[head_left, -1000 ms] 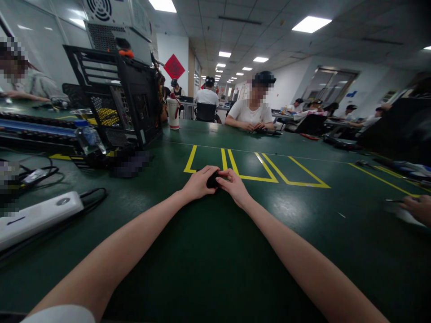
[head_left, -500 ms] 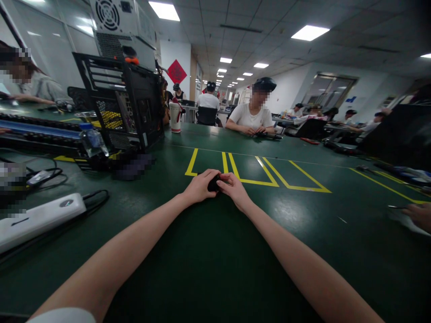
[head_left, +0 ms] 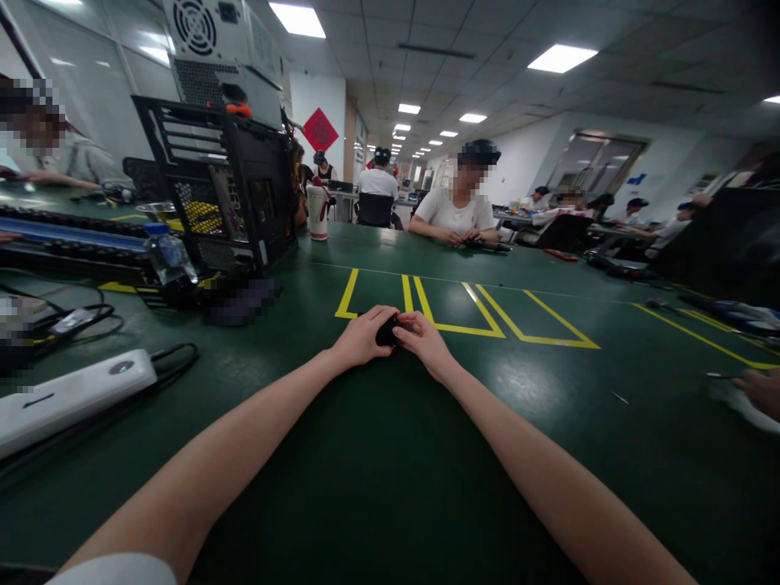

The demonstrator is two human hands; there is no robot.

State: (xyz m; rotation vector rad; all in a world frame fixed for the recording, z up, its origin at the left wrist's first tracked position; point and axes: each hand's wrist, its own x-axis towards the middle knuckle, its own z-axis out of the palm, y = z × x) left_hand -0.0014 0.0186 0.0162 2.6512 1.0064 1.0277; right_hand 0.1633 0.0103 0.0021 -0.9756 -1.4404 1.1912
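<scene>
Between my two hands, just above or on the green table (head_left: pixel 341 431), is a small dark object (head_left: pixel 386 331); its kind cannot be made out. My left hand (head_left: pixel 364 335) wraps round it from the left, thumb below and fingers over the top. From the right, my right hand (head_left: pixel 420 340) pinches at its edge with bent fingers. Much of the object is hidden by the fingers. Yellow tape outlines (head_left: pixel 463 329) lie on the table just beyond my hands.
On the left stand a black computer case (head_left: pixel 244 187), a water bottle (head_left: pixel 167 253) and a white power strip (head_left: pixel 79 398) with cables. A paper cup (head_left: pixel 318 213) is farther back. A person (head_left: pixel 457 207) sits opposite; another person's hand (head_left: pixel 759 386) enters at right.
My hands and the dark object stay almost exactly in place. The other person's hand at the right edge shifts slightly.
</scene>
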